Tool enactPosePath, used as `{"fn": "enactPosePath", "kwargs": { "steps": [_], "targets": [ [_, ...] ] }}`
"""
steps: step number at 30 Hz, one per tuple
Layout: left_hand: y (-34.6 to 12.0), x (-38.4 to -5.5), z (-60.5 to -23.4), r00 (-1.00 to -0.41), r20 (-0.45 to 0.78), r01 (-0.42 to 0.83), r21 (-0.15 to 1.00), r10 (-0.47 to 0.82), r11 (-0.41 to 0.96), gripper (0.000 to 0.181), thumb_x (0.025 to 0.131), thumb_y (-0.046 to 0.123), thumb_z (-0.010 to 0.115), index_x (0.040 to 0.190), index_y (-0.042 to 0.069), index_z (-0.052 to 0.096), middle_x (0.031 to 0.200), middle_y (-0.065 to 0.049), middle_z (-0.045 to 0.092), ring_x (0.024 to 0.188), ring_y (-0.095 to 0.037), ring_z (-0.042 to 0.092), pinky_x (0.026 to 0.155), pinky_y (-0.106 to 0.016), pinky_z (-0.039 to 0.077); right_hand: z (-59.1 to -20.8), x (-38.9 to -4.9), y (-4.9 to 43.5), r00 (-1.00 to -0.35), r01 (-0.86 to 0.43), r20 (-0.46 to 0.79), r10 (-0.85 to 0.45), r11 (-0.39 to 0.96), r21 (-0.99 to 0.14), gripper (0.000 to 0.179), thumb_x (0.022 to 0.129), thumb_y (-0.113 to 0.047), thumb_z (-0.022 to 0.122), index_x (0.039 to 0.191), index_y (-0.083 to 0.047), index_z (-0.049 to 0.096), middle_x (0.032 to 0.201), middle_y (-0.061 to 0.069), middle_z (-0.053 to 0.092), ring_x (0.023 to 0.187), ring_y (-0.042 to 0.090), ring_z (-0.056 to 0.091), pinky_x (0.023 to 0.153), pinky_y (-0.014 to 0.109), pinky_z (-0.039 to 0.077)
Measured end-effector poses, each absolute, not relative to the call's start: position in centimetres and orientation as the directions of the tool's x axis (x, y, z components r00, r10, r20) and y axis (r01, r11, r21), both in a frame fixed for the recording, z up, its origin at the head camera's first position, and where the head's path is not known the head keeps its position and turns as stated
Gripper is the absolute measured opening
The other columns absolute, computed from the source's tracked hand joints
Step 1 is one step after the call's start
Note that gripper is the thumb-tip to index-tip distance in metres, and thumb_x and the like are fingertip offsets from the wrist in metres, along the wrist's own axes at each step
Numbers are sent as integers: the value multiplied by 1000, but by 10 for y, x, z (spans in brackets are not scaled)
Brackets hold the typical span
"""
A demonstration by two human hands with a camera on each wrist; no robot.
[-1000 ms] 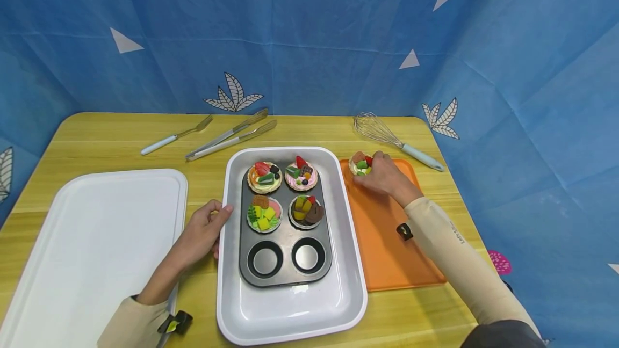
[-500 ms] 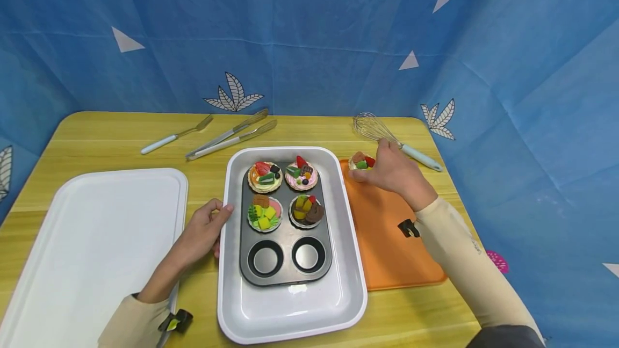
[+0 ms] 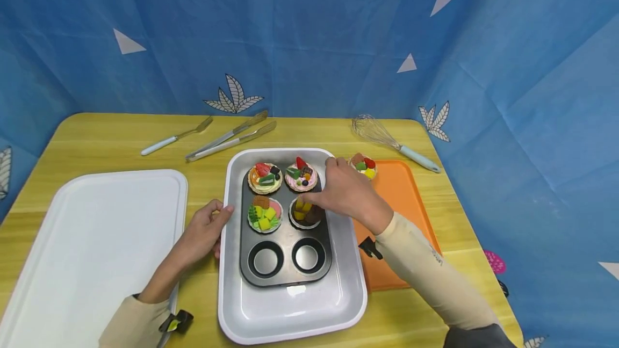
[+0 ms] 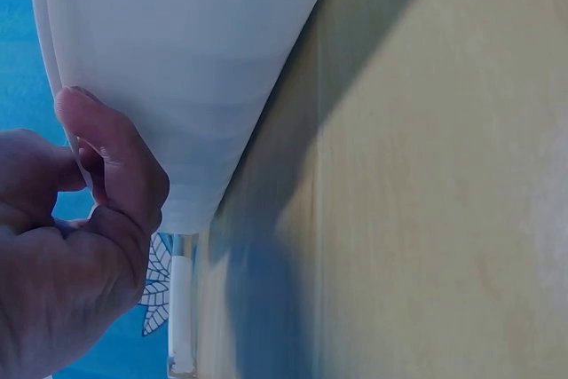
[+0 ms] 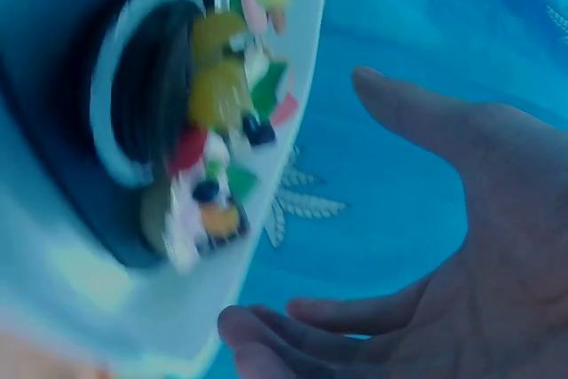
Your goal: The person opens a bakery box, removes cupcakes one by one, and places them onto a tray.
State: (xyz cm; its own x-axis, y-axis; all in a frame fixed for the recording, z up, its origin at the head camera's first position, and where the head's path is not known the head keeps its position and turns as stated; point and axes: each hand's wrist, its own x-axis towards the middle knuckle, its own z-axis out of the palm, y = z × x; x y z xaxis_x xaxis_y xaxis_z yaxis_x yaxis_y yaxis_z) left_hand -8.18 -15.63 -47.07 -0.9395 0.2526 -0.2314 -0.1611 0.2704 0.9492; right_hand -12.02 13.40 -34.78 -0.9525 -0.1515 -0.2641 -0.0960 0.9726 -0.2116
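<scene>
My left hand (image 3: 203, 230) pinches the left rim of a deep white tray (image 3: 295, 316), thumb on one side and fingers on the other in the left wrist view. In this tray lies a dark muffin tin (image 3: 287, 278). Its upper cups hold several small tarts, among them a pink cream tart (image 3: 301, 176) and a chocolate tart (image 3: 302, 218); the two front cups are bare. Over the tray's right rim hovers my right hand (image 3: 350, 192), fingers spread and nothing between them. A fruit tart (image 3: 364, 166) sits behind it on an orange board (image 3: 398, 192), partly covered by the hand.
To the left lies a flat white tray (image 3: 116, 230). A fork (image 3: 164, 143) and tongs (image 3: 224, 141) rest along the table's back, with a whisk (image 3: 418, 158) at the back right. Blue cloth (image 3: 309, 42) hangs around the table.
My right hand has drawn back from the fruit tart on the orange board and swung left over the muffin tin. The left hand stays on the tray rim.
</scene>
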Motion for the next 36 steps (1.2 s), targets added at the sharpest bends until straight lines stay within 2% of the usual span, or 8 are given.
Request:
{"fn": "enactPosePath", "kwargs": {
  "steps": [4,7,11,17,22,28,33,36],
  "targets": [
    [-155,-81,-473,-936,-242,-172,948,255,267,40,107,38,47,106,-2,47,54,-7,56,38,-17,53,38,-35,49,-364,-119,121,-931,-73,-333,-150,970,-231,103,76,-69,73,138,9,46,128,23,55,90,28,62,77,41,55],
    [-154,-81,-473,-937,-238,-169,950,257,264,39,107,37,46,106,-2,46,54,-7,56,38,-17,53,38,-35,49,-373,-116,116,-921,-41,-366,-131,969,-242,105,76,-69,73,141,8,44,129,21,54,94,26,61,80,43,55],
    [-153,-81,-472,-934,-242,-173,950,262,260,38,107,35,47,106,-4,46,53,-7,55,38,-17,53,37,-35,49,-384,-112,112,-914,-23,-388,-121,969,-247,101,76,-70,73,136,8,49,124,18,56,95,25,59,81,44,55],
    [-154,-81,-470,-936,-234,-162,950,264,267,39,107,34,48,106,-5,47,53,-8,55,38,-19,53,37,-37,49,-395,-109,110,-920,-46,-370,-128,974,-220,92,75,-68,75,125,7,56,112,17,58,83,24,59,73,39,53],
    [-155,-81,-470,-936,-241,-169,947,256,271,40,107,37,48,106,-3,47,52,-7,55,38,-18,53,38,-36,49,-402,-108,107,-920,-38,-377,-110,980,-194,95,73,-67,78,129,7,53,111,17,56,77,23,58,68,38,53],
    [-156,-82,-471,-939,-238,-167,947,249,274,39,107,37,47,108,-2,48,54,-7,55,38,-18,54,38,-36,49,-408,-107,102,-926,-48,-362,-109,984,-171,101,72,-64,80,134,9,50,115,19,53,75,24,57,67,37,54],
    [-156,-83,-471,-938,-243,-175,947,248,269,40,107,38,46,107,-1,47,55,-8,56,38,-17,53,38,-35,49,-414,-107,101,-937,-54,-332,-105,986,-158,99,71,-60,83,132,10,50,106,17,51,68,24,56,58,35,51],
    [-156,-83,-471,-937,-242,-173,948,250,268,39,107,38,46,106,-1,47,55,-8,56,38,-17,53,38,-35,49,-416,-107,101,-941,-46,-324,-99,985,-167,91,72,-57,84,127,9,52,103,16,51,67,24,56,58,36,51]
  ]
}}
